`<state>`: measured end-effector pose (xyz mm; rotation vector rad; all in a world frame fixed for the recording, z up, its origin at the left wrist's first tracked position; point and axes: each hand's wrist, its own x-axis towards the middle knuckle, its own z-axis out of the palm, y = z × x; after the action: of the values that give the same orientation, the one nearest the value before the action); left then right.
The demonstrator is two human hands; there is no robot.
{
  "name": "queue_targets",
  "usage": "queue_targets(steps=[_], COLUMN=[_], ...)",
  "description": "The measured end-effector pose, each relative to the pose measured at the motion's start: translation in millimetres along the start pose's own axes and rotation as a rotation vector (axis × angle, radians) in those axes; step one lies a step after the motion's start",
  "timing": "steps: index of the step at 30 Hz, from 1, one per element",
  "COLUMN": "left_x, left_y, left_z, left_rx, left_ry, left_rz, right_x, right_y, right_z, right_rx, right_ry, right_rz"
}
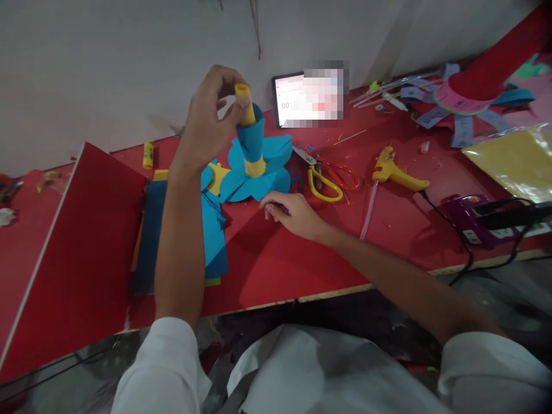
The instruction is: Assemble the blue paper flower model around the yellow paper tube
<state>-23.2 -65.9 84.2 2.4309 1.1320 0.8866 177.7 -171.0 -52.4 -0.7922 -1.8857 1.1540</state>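
Head view: our left hand (211,118) pinched the yellow tube (245,104); our right hand (291,213), loosely curled, held nothing; squeezing might crush the blue paper flower (256,172).

We see a red bench (302,264) with a pale front edge, set against a plain grey-white wall (107,63); below it lies dim, shadowed floor.

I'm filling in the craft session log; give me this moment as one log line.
left hand: pinching yellow tube atop blue paper flower | right hand: resting on red table beside flower | scissors, glue gun: idle
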Motion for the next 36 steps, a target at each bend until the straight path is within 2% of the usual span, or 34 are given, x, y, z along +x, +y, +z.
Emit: queue_targets(steps=[1,2,5,8,10,13,19,22,25,28,30,36], left_x=[-0.2,0.1,3.7,8.8,11.0,12.2,12.6,9.8,3.7,-2.2,-3.9,0.1], left_y=[0.4,0.7,1.8,3.7,4.5,2.0,-10.6,-10.1,-4.6,1.6,5.5,18.5], left_z=[4.3,9.5,26.3,36.8,38.8,37.1,27.7,17.8,6.8,1.3,2.6,17.4], left_rx=[-0.003,0.016,0.02,-0.028,0.02,0.095,0.081,-0.025,-0.16,-0.165,-0.113,0.208], left_ry=[0.1,0.123,0.085,0.2,0.276,0.324,0.384,0.359,0.206,0.061,0.008,0.072], left_rz=[0.008,0.016,0.007,-0.06,-0.094,-0.094,0.025,0.128,0.236,0.258,0.224,0.163], right_x=[-0.1,-0.3,-0.6,-0.8,-0.6,-0.4,-0.6,-0.6,-0.7,-1.2,-1.7,-0.2], right_y=[0.7,1.3,2.5,2.4,1.8,0.4,-1.6,-1.4,-0.5,0.1,0.1,-3.7], right_z=[0.4,0.7,1.1,0.9,0.9,1.0,-0.2,-0.4,0.0,0.7,1.2,-1.9], right_rx=[-0.003,-0.005,-0.011,-0.018,-0.017,-0.019,-0.023,-0.023,-0.018,-0.008,-0.01,-0.019], right_ry=[-0.001,-0.002,-0.006,0.003,0.004,-0.005,-0.004,-0.002,-0.001,-0.003,-0.004,0.005], right_rz=[-0.001,-0.003,-0.012,-0.027,-0.033,-0.031,-0.042,-0.05,-0.057,-0.067,-0.067,-0.111])
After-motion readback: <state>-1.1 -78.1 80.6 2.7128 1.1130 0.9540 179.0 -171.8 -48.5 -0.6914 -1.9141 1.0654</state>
